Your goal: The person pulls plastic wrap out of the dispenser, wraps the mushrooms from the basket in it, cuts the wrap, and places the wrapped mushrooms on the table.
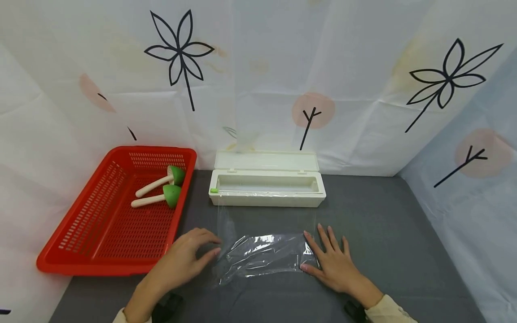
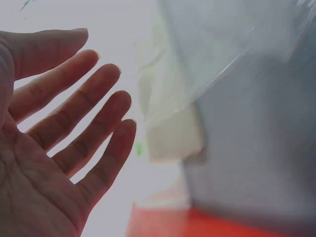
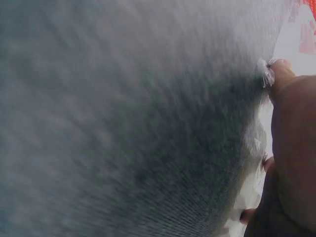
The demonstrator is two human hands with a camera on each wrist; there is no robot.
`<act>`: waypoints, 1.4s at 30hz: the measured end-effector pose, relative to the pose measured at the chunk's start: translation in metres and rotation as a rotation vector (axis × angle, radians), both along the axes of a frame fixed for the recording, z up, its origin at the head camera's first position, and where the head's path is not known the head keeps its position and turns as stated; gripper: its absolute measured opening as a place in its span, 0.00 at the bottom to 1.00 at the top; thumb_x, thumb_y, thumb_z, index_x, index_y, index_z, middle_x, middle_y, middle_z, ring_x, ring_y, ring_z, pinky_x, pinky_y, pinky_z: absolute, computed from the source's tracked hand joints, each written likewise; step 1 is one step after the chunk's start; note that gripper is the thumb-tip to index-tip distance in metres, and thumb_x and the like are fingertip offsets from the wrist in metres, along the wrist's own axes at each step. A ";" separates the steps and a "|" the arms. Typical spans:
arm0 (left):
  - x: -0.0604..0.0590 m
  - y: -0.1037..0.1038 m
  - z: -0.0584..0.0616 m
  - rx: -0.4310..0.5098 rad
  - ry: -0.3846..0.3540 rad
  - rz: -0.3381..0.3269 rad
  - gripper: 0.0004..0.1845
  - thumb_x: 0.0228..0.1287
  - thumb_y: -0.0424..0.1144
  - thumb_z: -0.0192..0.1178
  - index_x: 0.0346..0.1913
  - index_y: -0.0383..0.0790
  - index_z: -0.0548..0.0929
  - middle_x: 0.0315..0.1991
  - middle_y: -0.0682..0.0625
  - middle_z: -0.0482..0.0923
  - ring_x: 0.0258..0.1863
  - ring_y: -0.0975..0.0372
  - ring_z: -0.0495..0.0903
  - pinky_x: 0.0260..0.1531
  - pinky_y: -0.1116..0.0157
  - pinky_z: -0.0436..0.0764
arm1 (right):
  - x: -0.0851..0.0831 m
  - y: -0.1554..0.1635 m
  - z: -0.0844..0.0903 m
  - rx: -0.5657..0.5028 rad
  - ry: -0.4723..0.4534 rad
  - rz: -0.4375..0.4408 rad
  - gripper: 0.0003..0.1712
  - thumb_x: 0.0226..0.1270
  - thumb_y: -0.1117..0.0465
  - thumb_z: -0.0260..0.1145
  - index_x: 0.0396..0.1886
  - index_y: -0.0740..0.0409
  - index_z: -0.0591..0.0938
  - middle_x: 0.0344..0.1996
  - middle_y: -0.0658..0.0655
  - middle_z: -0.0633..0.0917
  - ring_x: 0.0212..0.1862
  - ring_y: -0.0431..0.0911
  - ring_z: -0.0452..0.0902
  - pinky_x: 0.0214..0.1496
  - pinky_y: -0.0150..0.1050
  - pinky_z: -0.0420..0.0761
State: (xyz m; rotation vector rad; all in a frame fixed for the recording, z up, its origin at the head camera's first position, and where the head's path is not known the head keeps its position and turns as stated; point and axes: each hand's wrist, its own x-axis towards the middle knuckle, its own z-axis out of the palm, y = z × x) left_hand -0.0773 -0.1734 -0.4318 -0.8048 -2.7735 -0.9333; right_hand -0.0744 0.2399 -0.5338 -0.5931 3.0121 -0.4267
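Plastic wrap: lies crinkled on the grey table, pulled from the white box behind it, between your hands.
Your left hand: fingers loose and straight, tips at the wrap's left edge.
Your right hand: flat, fingers spread, on the wrap's right edge.
Red basket: left of you, holding two green-headed tools.

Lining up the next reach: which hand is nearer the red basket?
Left. The left hand lies just off the red basket at its near right corner, at the cling film's left edge. The right hand rests beyond the film's far edge.
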 end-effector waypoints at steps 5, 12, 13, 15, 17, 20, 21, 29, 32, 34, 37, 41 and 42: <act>-0.028 -0.039 0.029 0.037 0.048 0.145 0.13 0.59 0.32 0.74 0.47 0.39 0.87 0.43 0.49 0.86 0.42 0.56 0.84 0.43 0.50 0.84 | -0.003 -0.002 0.005 -0.036 0.043 0.012 0.48 0.67 0.30 0.62 0.81 0.42 0.60 0.77 0.71 0.57 0.75 0.74 0.47 0.62 0.81 0.46; -0.083 -0.114 0.035 -0.029 -0.128 0.296 0.21 0.67 0.36 0.69 0.57 0.25 0.82 0.51 0.29 0.82 0.48 0.37 0.83 0.43 0.42 0.83 | 0.000 -0.004 0.014 -0.064 -0.047 0.009 0.49 0.69 0.32 0.61 0.81 0.47 0.59 0.78 0.72 0.51 0.77 0.73 0.40 0.65 0.79 0.39; -0.090 -0.123 0.031 -0.046 -0.151 0.302 0.22 0.67 0.38 0.69 0.57 0.25 0.82 0.51 0.28 0.82 0.49 0.36 0.83 0.42 0.43 0.83 | -0.001 -0.003 0.012 -0.063 -0.062 0.003 0.49 0.69 0.32 0.61 0.81 0.47 0.59 0.79 0.71 0.50 0.77 0.72 0.38 0.66 0.79 0.38; -0.102 -0.138 0.022 -0.059 -0.207 0.300 0.25 0.66 0.41 0.70 0.58 0.25 0.82 0.52 0.28 0.82 0.49 0.37 0.82 0.42 0.45 0.83 | -0.002 -0.001 0.008 -0.057 -0.089 -0.001 0.50 0.69 0.31 0.61 0.82 0.45 0.56 0.80 0.69 0.47 0.78 0.70 0.35 0.67 0.78 0.36; -0.112 -0.149 0.012 -0.047 -0.261 0.301 0.28 0.65 0.45 0.72 0.58 0.26 0.82 0.52 0.29 0.82 0.48 0.39 0.83 0.39 0.50 0.84 | -0.004 0.001 0.003 -0.052 -0.115 -0.002 0.50 0.69 0.30 0.60 0.83 0.42 0.54 0.81 0.67 0.45 0.79 0.69 0.31 0.68 0.76 0.33; -0.122 -0.161 -0.002 -0.006 -0.335 0.315 0.32 0.61 0.51 0.74 0.59 0.28 0.83 0.52 0.31 0.83 0.46 0.45 0.81 0.35 0.57 0.81 | -0.005 0.003 -0.002 -0.064 -0.143 -0.001 0.50 0.70 0.30 0.58 0.83 0.39 0.51 0.81 0.65 0.41 0.79 0.66 0.27 0.69 0.74 0.29; -0.124 -0.164 -0.006 -0.002 -0.352 0.324 0.32 0.61 0.52 0.74 0.58 0.29 0.84 0.52 0.31 0.83 0.45 0.47 0.81 0.34 0.60 0.80 | -0.006 0.004 -0.003 -0.072 -0.145 0.001 0.50 0.70 0.30 0.58 0.83 0.39 0.51 0.81 0.65 0.41 0.79 0.66 0.26 0.69 0.74 0.28; -0.134 -0.176 -0.028 -0.002 -0.418 0.360 0.30 0.60 0.50 0.75 0.56 0.29 0.85 0.46 0.34 0.85 0.40 0.52 0.79 0.33 0.61 0.78 | -0.005 0.003 -0.004 -0.085 -0.137 0.002 0.49 0.71 0.30 0.58 0.83 0.39 0.51 0.81 0.65 0.40 0.79 0.66 0.26 0.69 0.74 0.26; -0.136 -0.179 -0.031 -0.012 -0.431 0.361 0.27 0.60 0.48 0.75 0.53 0.29 0.87 0.42 0.38 0.86 0.35 0.54 0.74 0.29 0.63 0.75 | -0.004 0.002 -0.001 -0.090 -0.132 0.004 0.49 0.71 0.31 0.58 0.83 0.41 0.52 0.81 0.67 0.41 0.79 0.67 0.26 0.68 0.74 0.26; -0.137 -0.181 -0.031 -0.020 -0.428 0.353 0.25 0.61 0.47 0.75 0.52 0.29 0.88 0.39 0.42 0.86 0.33 0.56 0.71 0.27 0.64 0.73 | -0.003 0.000 0.002 -0.107 -0.121 0.009 0.49 0.71 0.32 0.59 0.83 0.43 0.53 0.80 0.68 0.42 0.78 0.69 0.28 0.68 0.75 0.27; -0.136 -0.183 -0.026 -0.030 -0.405 0.346 0.22 0.61 0.46 0.74 0.50 0.30 0.88 0.36 0.44 0.85 0.31 0.56 0.69 0.25 0.64 0.70 | -0.002 -0.001 0.005 -0.133 -0.108 0.020 0.48 0.71 0.34 0.61 0.83 0.46 0.55 0.80 0.70 0.44 0.78 0.71 0.30 0.67 0.76 0.28; -0.128 -0.186 -0.008 -0.038 -0.358 0.360 0.24 0.63 0.48 0.73 0.51 0.29 0.88 0.38 0.41 0.86 0.32 0.57 0.70 0.23 0.64 0.71 | -0.003 0.001 0.001 -0.104 -0.120 0.014 0.49 0.71 0.32 0.58 0.83 0.42 0.52 0.81 0.67 0.42 0.78 0.69 0.28 0.68 0.75 0.28; -0.125 -0.186 -0.002 -0.028 -0.345 0.369 0.25 0.63 0.49 0.72 0.52 0.29 0.87 0.40 0.39 0.86 0.32 0.59 0.71 0.24 0.65 0.72 | -0.003 0.002 0.000 -0.086 -0.127 0.008 0.49 0.71 0.31 0.57 0.84 0.40 0.50 0.81 0.66 0.40 0.79 0.68 0.27 0.68 0.74 0.27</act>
